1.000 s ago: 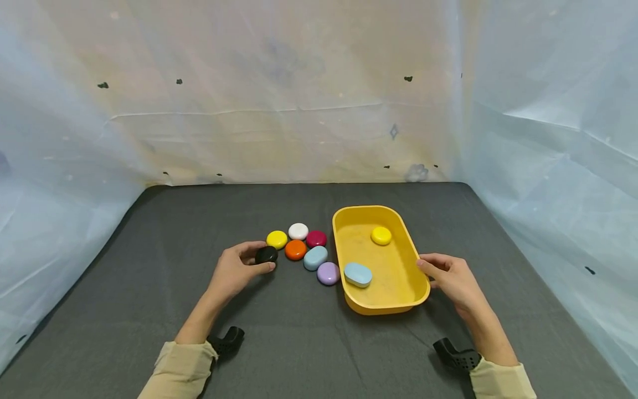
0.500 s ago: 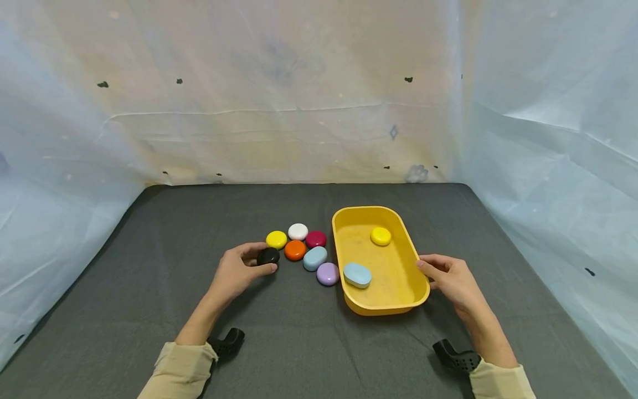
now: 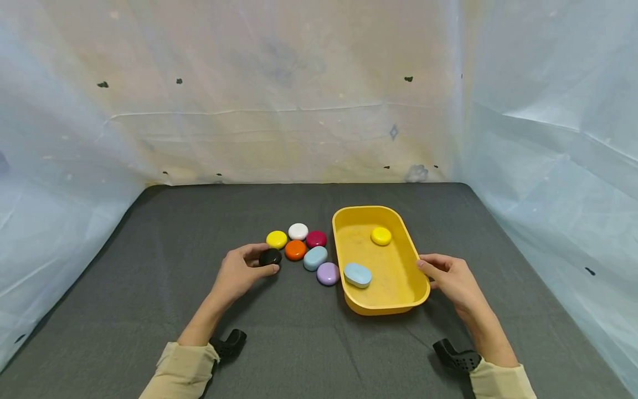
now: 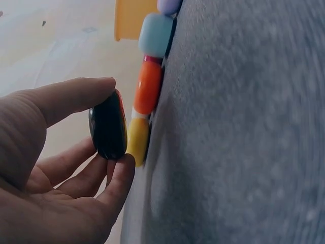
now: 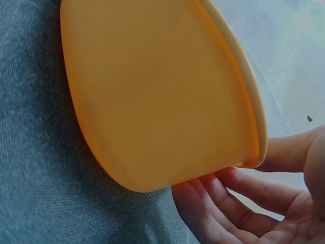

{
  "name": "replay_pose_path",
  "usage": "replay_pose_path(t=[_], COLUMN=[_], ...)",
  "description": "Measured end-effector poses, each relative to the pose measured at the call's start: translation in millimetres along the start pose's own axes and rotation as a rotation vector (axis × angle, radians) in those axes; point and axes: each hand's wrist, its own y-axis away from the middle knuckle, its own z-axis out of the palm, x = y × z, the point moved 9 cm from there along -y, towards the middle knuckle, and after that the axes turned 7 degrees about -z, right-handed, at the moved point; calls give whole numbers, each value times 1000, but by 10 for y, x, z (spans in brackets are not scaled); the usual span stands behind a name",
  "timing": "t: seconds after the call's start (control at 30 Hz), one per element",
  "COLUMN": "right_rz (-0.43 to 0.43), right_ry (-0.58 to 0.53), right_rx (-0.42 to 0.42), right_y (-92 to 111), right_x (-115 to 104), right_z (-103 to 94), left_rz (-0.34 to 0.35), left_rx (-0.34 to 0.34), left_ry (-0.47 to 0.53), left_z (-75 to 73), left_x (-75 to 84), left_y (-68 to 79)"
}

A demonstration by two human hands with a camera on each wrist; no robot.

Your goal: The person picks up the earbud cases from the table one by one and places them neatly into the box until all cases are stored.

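My left hand pinches a glossy black pebble-shaped piece between thumb and fingers; the left wrist view has the black piece slightly off the cloth. Just beyond it lie yellow, white and orange pieces, with crimson, light blue and lilac pieces to the right. A yellow tray stands right of this cluster, holding a yellow piece and a light blue one. At the tray's right side, my right hand grips the rim, thumb on top and fingers against the outer wall.
Dark grey cloth covers the table. Pale translucent sheeting rises behind the table and along both sides. Each wrist carries a black camera mount.
The left hand has shifted a little to the right with the black piece. My right hand and the tray stay where they were.
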Motion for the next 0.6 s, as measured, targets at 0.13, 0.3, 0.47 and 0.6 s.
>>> replay_pose_path(t=[0.13,0.3,0.47,0.6], right_rz=[0,-3,-3,-4], right_ry=[4,5,-3,15], right_rx=[1,0,-3,4], right_y=[-4,-16,-11,-18], right_x=[-4,-3,0,-10], right_z=[2,6,10,-8], left_rz=[-7,11,95,159], left_rx=[19,49,90,92], left_ry=[-2,39,83,94], left_z=[35,126,146,172], left_x=[58,181,459,713], left_y=[19,67,112,97])
